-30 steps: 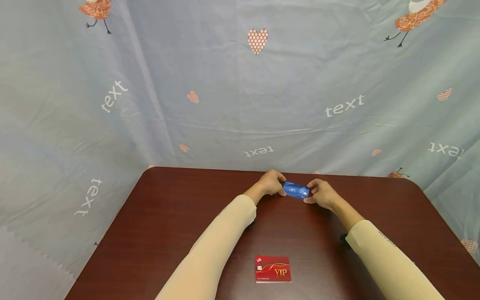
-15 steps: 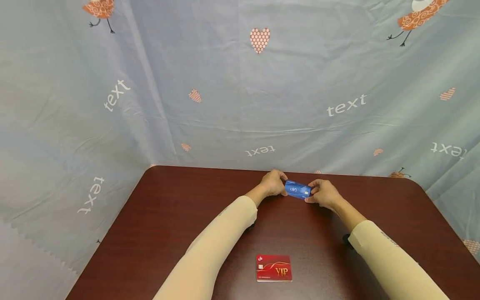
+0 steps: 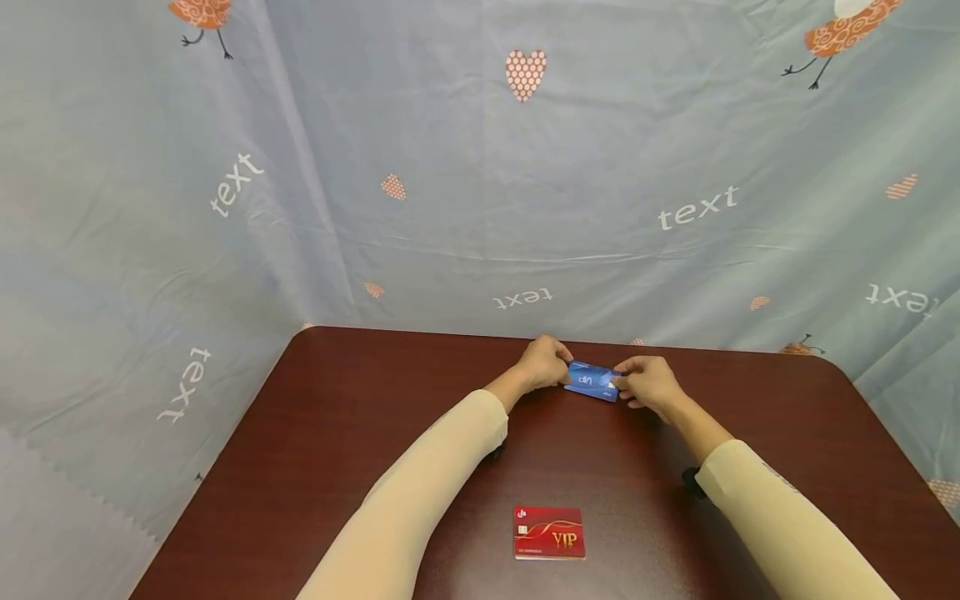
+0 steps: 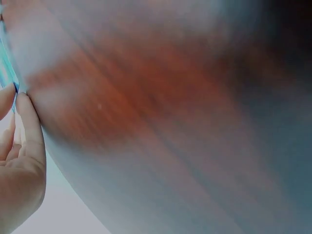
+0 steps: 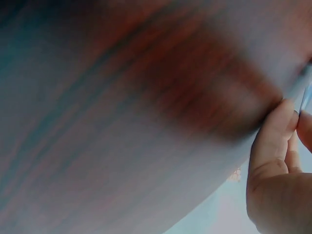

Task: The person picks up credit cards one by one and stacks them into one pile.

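Near the far edge of the table, a blue card (image 3: 590,381) marked VIP is between the two hands, its lettering upside down in the head view. My left hand (image 3: 542,363) pinches its left end; in the left wrist view, thumb and finger meet at the blue card's edge (image 4: 7,68). At the other end, my right hand (image 3: 649,386) pinches the card with its fingertips over the chip side. A thin edge of the card (image 5: 305,97) shows between those fingers in the right wrist view. Closer to me lies a red VIP card (image 3: 549,532), touched by neither hand.
The dark reddish-brown table (image 3: 360,417) has rounded far corners. Behind it and along its left side hangs a pale blue-grey curtain (image 3: 450,167) printed with hearts, birds and words. Cream sleeves (image 3: 435,475) cover both forearms.
My right hand's fingers have shifted from the blue card's upper and lower edges onto its right end. The left hand keeps its hold. The head view has tilted slightly.
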Action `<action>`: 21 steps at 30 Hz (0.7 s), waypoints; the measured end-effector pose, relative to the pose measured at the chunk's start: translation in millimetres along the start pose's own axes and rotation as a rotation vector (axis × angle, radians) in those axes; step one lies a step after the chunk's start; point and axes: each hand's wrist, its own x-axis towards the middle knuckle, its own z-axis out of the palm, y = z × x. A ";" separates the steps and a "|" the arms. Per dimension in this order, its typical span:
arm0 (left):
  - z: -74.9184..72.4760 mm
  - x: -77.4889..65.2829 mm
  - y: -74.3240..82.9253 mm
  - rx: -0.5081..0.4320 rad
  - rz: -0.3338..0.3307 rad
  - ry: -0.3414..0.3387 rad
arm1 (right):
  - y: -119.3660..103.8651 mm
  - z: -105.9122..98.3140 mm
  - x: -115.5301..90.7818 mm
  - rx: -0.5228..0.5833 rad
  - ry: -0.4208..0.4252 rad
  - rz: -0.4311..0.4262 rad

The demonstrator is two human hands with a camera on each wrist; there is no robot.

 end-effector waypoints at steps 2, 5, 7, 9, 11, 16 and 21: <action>-0.5 -1.1 -0.4 -0.063 -0.015 0.000 | -0.1 0.5 -0.2 0.035 0.001 0.008; -1.9 -3.6 -1.3 -0.161 -0.039 -0.013 | 0.7 1.3 -1.3 0.074 0.002 0.009; -3.2 -6.1 -1.8 -0.211 -0.046 -0.025 | 1.5 1.5 -2.8 0.085 0.000 0.002; -4.5 -8.9 -2.8 -0.231 -0.048 -0.037 | 2.5 1.7 -4.4 0.094 -0.007 -0.007; -5.4 -11.1 -4.2 -0.255 -0.048 -0.045 | 3.0 2.0 -5.9 0.100 -0.014 -0.011; -9.2 -15.4 -7.4 -0.320 -0.045 -0.073 | 2.7 2.7 -9.9 0.099 -0.030 -0.025; -14.3 -20.2 -8.7 -0.348 -0.032 -0.103 | -0.3 3.6 -14.8 0.091 -0.033 -0.035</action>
